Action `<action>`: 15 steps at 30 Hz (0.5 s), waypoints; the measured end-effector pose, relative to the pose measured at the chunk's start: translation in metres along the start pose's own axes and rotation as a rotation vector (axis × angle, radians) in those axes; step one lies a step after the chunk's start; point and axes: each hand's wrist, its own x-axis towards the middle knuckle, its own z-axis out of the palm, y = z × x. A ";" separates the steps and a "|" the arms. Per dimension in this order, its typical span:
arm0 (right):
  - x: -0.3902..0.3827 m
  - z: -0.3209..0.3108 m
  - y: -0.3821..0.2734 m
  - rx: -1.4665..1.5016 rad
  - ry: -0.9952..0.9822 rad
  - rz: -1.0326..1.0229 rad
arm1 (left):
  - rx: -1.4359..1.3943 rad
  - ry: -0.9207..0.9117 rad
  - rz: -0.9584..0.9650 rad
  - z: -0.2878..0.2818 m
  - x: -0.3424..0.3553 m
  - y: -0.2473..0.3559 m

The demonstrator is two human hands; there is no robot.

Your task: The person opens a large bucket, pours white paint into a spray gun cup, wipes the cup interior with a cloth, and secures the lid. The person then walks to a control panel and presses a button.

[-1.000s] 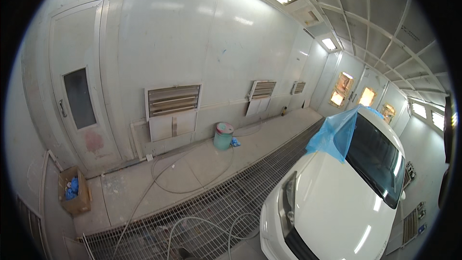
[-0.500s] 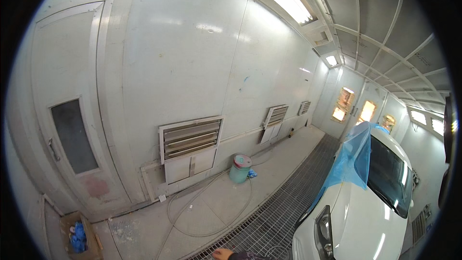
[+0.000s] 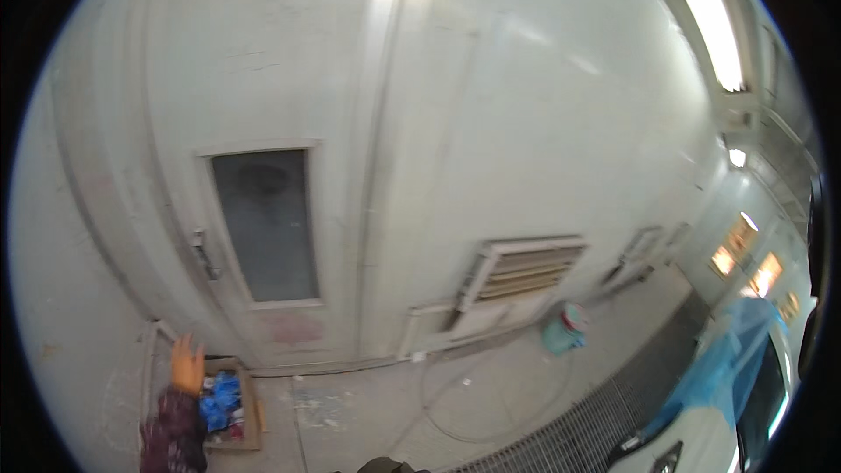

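My left hand (image 3: 187,365) reaches out at the lower left, fingers apart and holding nothing. Its forearm wears a dark patterned sleeve. Beside it on the floor stands an open cardboard box (image 3: 251,420) with crumpled blue material (image 3: 223,394) and other small items inside. From this view I cannot tell whether the hand touches anything. Above and beyond it is a pale door (image 3: 289,333) with a dark window (image 3: 267,228) and a metal handle (image 3: 207,254). My right hand does not show.
A green drum (image 3: 562,333) with a reddish top stands by the wall below a louvred vent (image 3: 526,273). A hose (image 3: 491,440) loops across the floor beside a metal grating (image 3: 578,425). A white car (image 3: 701,447) partly under blue film (image 3: 718,368) is at right.
The view has swung left, bringing the door and box nearer the middle and the car toward the right edge. My left hand now shows stretched out beside the box.
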 end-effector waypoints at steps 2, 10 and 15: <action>0.008 -0.010 -0.064 -0.008 -0.005 0.006 | -0.097 0.235 0.282 -0.027 0.142 0.056; 0.119 -0.038 -0.327 -0.066 0.021 -0.139 | 0.033 0.965 0.640 -0.098 0.453 0.266; 0.202 -0.024 -0.441 -0.198 0.053 -0.369 | -0.191 1.165 0.871 -0.087 0.485 0.256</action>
